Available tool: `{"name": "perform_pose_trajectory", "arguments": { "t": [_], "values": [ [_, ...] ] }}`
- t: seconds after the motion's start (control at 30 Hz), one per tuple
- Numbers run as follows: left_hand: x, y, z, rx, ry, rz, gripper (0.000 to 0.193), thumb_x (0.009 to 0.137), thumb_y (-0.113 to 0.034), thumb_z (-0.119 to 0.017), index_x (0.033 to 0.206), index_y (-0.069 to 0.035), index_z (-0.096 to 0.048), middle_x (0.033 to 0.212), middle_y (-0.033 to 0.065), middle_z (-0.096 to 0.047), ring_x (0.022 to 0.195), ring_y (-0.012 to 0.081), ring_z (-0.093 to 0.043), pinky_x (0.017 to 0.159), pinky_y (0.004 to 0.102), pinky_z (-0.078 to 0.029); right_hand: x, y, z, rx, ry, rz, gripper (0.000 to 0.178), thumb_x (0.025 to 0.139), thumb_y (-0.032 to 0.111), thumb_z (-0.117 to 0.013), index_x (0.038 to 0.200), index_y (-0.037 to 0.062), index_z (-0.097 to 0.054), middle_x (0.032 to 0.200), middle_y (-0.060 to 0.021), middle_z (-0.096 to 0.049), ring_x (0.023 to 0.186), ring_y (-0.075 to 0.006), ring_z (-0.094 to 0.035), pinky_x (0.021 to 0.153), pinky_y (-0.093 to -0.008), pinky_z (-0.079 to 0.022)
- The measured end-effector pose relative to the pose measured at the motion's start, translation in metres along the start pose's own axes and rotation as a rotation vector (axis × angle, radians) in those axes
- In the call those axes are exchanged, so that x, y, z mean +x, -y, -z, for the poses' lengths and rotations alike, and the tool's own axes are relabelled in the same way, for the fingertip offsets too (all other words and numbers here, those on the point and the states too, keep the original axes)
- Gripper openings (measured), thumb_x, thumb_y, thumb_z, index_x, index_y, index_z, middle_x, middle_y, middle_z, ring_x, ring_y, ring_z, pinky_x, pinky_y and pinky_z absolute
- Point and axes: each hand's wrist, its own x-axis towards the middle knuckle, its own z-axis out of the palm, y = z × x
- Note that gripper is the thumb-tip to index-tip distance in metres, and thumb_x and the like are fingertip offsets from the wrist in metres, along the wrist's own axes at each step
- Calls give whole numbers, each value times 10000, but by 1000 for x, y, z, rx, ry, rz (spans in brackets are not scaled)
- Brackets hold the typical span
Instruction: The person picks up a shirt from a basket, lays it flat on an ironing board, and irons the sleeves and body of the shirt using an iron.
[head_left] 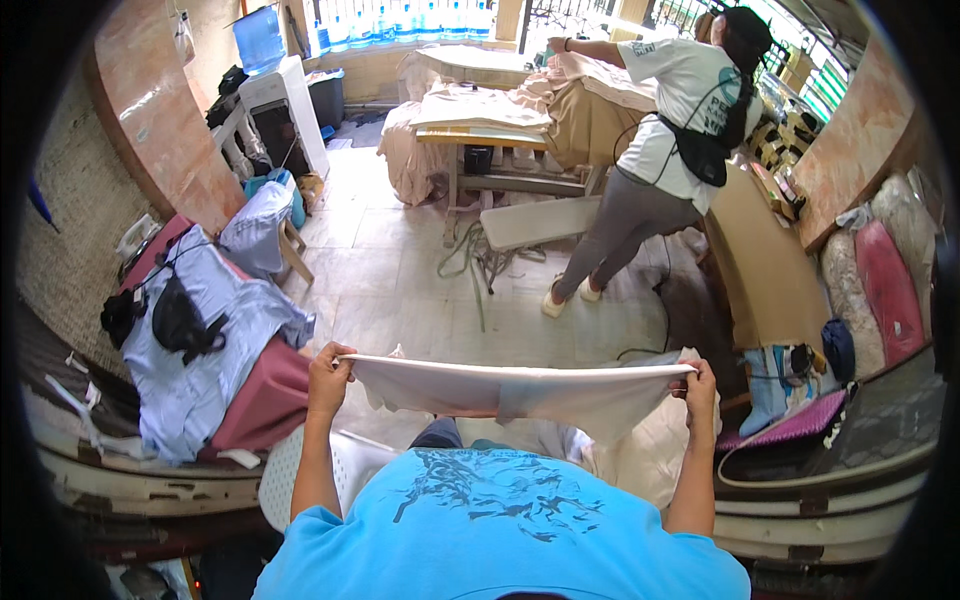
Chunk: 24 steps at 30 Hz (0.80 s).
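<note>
While the left hand (pixel 330 374) pinches one end of a pale cloth (pixel 540 388) in closed fingers, the right hand (pixel 697 386) pinches the other; the cloth hangs between them from a taut upper edge. At left, blue garments (pixel 178 375) lie over maroon fabric (pixel 268 398). On the far side, a worktop (pixel 472 134) carries pink fabric (pixel 485 106), a co-worker (pixel 668 140) standing to its right.

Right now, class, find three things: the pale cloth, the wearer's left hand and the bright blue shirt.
Pale cloth (pixel 530 392): head view, middle of its stretched span.
Left hand (pixel 329 379): head view, middle of the hand.
Bright blue shirt (pixel 490 555): head view, plain fabric near its middle.
</note>
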Motion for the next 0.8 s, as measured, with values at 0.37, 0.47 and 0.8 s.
{"name": "perform_pose_trajectory", "arguments": {
  "t": [0.37, 0.47, 0.8],
  "values": [
    [266, -30, -1, -354, 80, -79, 62, 859, -41, -516, 893, -26, -566, 824, 48, -610, 629, 85, -577, 557, 204, -451, 172, 131, -142, 63, -170, 267, 116, 946, 129, -398, 937, 99, -510, 722, -8, -560, 555, -86, -570, 481, -211, -465],
    [308, -43, 19, -287, 22, -158, 79, 875, -59, -500, 904, -36, -569, 798, 36, -604, 648, 76, -573, 578, 193, -456, 222, 171, -182, 53, -239, 309, 114, 944, 143, -411, 945, 96, -514, 711, -15, -555, 539, -88, -542, 491, -221, -452],
    [610, -50, -3, -173, -105, -271, 42, 877, -71, -521, 888, -44, -552, 727, -3, -553, 594, 54, -542, 548, 162, -445, 502, 286, -393, 356, -35, 532, 97, 901, 74, -475, 942, 63, -562, 696, -22, -555, 536, -79, -533, 498, -203, -465]
  ]
}}
